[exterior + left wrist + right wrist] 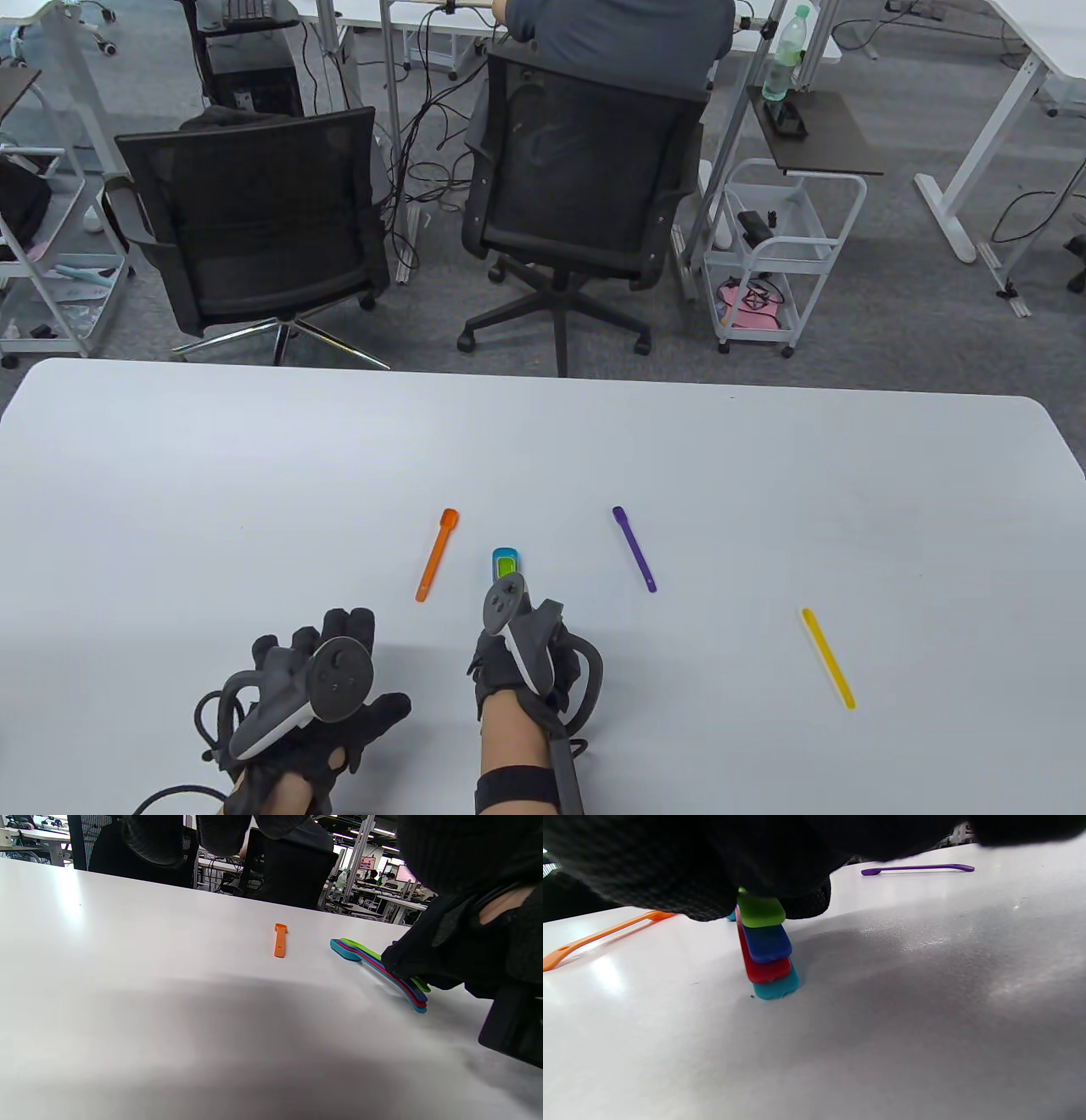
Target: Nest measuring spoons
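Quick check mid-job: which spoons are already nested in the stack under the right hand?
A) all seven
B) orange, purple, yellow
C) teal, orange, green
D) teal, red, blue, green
D: the right wrist view shows the stack with teal at the bottom, then red, blue and green on top, while the orange spoon, purple spoon and yellow spoon lie apart on the table.

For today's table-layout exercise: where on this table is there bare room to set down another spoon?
Bare: between purple spoon and yellow spoon; the table's far half. Crowded: the near middle, with orange spoon, nested stack and both hands.
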Motion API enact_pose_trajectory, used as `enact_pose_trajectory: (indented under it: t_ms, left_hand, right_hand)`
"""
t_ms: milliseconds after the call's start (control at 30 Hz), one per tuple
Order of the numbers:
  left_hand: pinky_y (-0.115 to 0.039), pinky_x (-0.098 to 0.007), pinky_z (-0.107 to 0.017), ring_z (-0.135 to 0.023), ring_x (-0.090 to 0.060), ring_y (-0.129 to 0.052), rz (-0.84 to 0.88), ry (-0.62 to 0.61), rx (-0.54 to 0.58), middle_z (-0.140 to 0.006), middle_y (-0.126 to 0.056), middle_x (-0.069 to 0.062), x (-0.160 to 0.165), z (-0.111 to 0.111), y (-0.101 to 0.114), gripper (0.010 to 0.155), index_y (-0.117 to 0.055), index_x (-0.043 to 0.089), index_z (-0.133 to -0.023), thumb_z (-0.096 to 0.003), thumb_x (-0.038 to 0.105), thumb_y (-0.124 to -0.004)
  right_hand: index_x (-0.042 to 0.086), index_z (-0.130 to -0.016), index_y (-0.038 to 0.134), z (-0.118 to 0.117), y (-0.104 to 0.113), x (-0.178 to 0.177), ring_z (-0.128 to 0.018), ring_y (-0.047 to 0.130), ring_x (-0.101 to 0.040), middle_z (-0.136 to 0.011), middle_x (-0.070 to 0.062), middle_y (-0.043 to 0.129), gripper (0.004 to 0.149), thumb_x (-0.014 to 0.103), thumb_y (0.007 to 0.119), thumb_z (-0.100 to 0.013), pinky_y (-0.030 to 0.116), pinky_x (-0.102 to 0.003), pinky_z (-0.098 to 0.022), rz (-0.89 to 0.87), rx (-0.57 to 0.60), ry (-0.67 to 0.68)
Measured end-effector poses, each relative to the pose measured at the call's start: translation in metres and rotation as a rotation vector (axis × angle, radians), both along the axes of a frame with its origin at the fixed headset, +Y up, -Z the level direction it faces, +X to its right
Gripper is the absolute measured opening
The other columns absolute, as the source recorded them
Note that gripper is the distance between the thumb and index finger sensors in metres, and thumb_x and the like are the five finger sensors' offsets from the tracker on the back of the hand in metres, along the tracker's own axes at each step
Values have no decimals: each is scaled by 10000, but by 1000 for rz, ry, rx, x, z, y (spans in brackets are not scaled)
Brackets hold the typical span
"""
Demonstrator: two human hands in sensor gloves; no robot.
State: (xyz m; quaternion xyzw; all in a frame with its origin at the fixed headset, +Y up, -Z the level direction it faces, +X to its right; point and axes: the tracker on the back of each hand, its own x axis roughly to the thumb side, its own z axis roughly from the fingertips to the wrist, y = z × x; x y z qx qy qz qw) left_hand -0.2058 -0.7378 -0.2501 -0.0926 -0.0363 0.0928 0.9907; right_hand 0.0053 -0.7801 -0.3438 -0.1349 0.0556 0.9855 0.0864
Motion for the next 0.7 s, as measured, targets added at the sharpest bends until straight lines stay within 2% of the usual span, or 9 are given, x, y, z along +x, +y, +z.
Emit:
enact_pose_trajectory:
  t_ms: [467,700]
  left_hand:
    - [-294,-822,-680,-1124,-594,-545,2,0,-2,-1243,-428,-234,0,0,0,1065,-359,118,-1181,-421,711,-812]
    - [-295,-822,-680,-1122,-595,-547,4,0,-4,-1242,-430,-233,0,0,-1,1066,-358,117,-1181,-421,711,-812]
  right_hand:
    - [94,-759,896,0,-3,1,-11,882,-52,-272,147,955,571,539,908,-401,875,-344,-42,-2,-9,3]
    - [97,-776,888,2,2,8,-19,883,-54,-281,145,956,621,583,901,-390,874,-345,-47,-15,0,5]
